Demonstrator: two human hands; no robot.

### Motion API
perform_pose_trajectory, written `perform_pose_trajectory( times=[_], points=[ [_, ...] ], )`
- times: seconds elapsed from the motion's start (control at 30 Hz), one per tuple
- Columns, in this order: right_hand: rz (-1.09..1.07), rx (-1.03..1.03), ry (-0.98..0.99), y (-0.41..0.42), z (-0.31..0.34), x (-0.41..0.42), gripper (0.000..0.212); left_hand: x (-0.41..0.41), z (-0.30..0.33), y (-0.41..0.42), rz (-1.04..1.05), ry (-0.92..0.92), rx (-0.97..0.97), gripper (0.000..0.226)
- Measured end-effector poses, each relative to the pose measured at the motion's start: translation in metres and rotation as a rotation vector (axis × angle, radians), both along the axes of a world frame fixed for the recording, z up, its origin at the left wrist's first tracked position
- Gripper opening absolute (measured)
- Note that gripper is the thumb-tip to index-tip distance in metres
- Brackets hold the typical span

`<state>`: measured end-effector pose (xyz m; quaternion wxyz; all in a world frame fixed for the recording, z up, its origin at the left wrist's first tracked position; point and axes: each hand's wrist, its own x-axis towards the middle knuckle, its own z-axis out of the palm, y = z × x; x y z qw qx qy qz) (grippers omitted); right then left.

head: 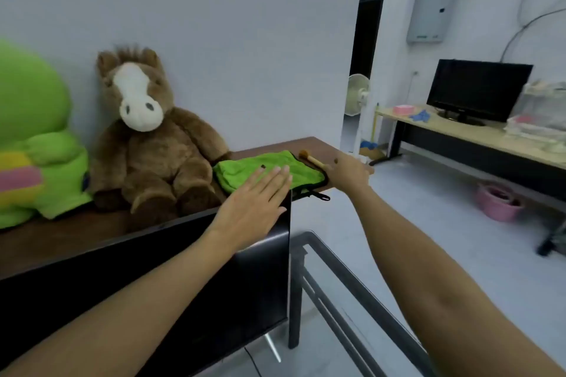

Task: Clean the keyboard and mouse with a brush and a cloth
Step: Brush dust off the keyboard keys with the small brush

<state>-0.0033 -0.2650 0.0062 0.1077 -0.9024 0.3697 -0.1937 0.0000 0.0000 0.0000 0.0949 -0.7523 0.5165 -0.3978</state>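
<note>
A green cloth (269, 170) with a black trim lies near the right end of a brown shelf (309, 144). A small wooden-handled brush (313, 159) lies just beyond it, bristles pointing left. My left hand (254, 205) reaches over the cloth's near edge with its fingers straight, the fingertips on the cloth. My right hand (349, 176) is at the shelf's right corner, and its fingers curl round the end of the brush handle. No keyboard or mouse is in view.
A black monitor (214, 285) stands right under my forearms, in front of the shelf. A brown plush horse (147, 138) and a green plush toy (33, 138) sit on the shelf to the left. A grey metal frame (346, 285) is below right, and a desk with another monitor (477, 92) at far right.
</note>
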Motion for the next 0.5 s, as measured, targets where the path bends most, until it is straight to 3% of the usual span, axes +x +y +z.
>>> perform_pose_trajectory(
  times=[0.27, 0.5],
  points=[
    [-0.034, -0.08, -0.1, 0.002, -0.012, 0.006, 0.021, 0.011, -0.009, -0.002, 0.002, -0.075, 0.008, 0.055],
    [0.039, 0.223, -0.583, 0.036, 0.004, -0.018, 0.025, -0.009, 0.007, 0.013, -0.006, 0.079, -0.083, 0.053]
  ],
)
